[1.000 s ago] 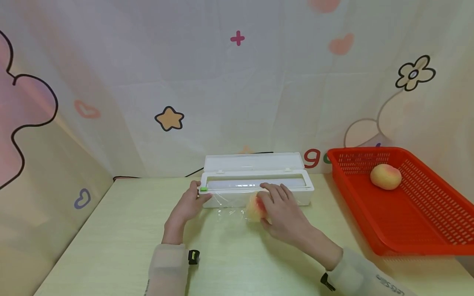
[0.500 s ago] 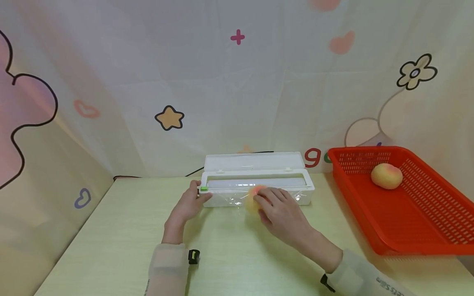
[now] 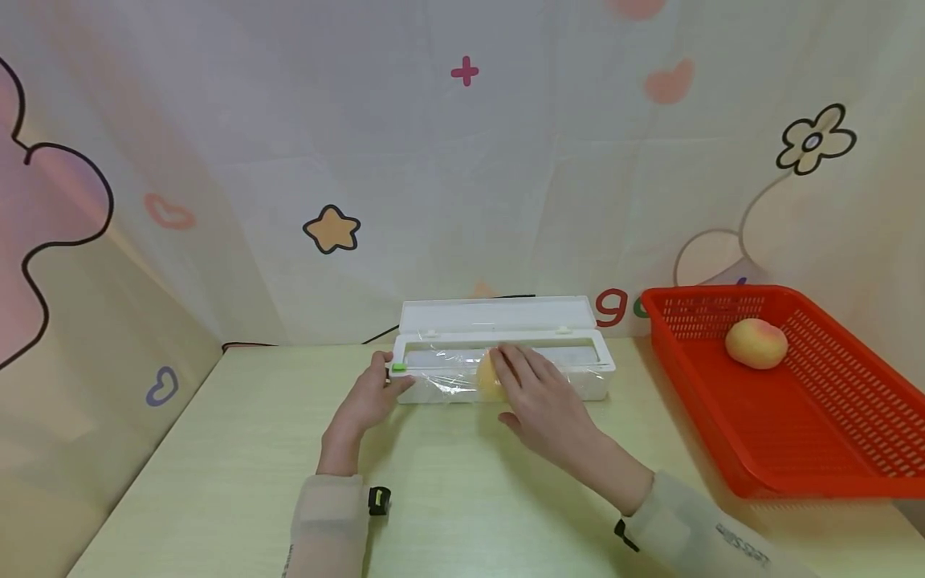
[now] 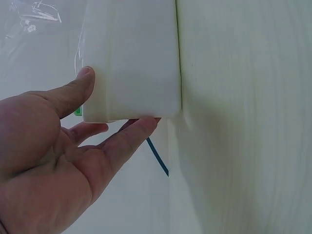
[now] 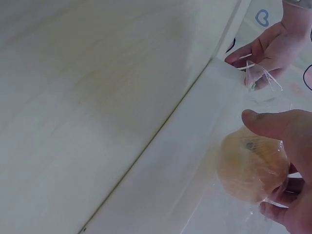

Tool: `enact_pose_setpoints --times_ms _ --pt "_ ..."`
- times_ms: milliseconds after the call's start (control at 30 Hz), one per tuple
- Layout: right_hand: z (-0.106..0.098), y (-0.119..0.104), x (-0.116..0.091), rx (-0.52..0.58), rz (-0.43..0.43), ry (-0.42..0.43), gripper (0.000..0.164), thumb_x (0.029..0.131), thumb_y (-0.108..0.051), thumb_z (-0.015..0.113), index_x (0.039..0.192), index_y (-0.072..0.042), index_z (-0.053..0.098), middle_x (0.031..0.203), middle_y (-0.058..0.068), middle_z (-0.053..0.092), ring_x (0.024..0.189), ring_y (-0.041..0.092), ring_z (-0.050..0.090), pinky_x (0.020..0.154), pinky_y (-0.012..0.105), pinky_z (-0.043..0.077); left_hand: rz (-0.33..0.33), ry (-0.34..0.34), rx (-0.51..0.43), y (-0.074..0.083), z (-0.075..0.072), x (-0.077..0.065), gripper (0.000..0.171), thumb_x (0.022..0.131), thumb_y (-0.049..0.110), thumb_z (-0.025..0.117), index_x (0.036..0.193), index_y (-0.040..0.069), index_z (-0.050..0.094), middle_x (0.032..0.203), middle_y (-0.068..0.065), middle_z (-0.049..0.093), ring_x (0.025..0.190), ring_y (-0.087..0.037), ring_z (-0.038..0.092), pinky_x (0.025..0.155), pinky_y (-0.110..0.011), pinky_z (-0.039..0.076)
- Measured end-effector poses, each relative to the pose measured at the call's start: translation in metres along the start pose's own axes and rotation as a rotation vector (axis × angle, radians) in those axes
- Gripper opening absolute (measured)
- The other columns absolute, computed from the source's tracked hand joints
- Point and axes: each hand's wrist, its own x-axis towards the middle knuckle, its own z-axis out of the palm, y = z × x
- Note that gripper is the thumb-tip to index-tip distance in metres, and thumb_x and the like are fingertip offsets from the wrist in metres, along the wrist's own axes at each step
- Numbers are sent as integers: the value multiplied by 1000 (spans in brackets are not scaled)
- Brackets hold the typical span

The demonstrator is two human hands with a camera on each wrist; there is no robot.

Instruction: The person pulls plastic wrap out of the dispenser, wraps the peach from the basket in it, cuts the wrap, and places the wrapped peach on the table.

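Note:
A white cling film dispenser [image 3: 506, 387] stands on the table with its lid [image 3: 499, 313] raised and a film roll visible inside. My left hand [image 3: 367, 399] grips its left end, thumb on the front edge beside a green slider [image 3: 398, 368] and fingers at the end face. At the dispenser's front edge, my right hand [image 3: 545, 401] holds a peach [image 5: 251, 165] covered in clear film, thumb on one side and fingers curled at the other. Wrinkled film [image 3: 448, 384] stretches from the peach across the dispenser's front. The fingers hide much of the peach in the head view.
A red plastic basket [image 3: 694, 409] stands at the right with another peach [image 3: 755, 343] in it. Behind the dispenser hangs a printed curtain [image 3: 405, 160]. A dark cord [image 3: 379, 335] runs along the table's back edge.
The peach has turned and moved back and up against the dispenser, its red side going out of sight. My right hand has moved with it, its fingers reaching farther over. My left hand has stayed put.

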Motion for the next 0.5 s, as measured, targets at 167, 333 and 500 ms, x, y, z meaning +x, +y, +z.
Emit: enact_pose_setpoints --times_ms 167,333,500 --pt "4 4 10 -16 13 -7 99 69 -28 98 145 10 47 143 26 52 129 41 51 112 45 39 -7 5 -3 1 0 0 53 106 13 59 143 -12 30 116 -26 60 103 -34 60 81 -40 50" --pt "9 8 17 -19 23 -1 99 67 -25 98 144 10 47 140 25 52 129 41 50 113 44 38 -23 17 -10 1 1 1 56 104 14 61 144 -11 31 118 -25 60 105 -34 61 82 -41 51" --pt "12 12 24 47 58 2 89 68 -17 98 139 9 51 134 24 55 125 41 53 109 45 43 -35 28 -11 0 2 2 60 101 16 65 144 -9 33 119 -24 59 103 -32 62 81 -40 51"
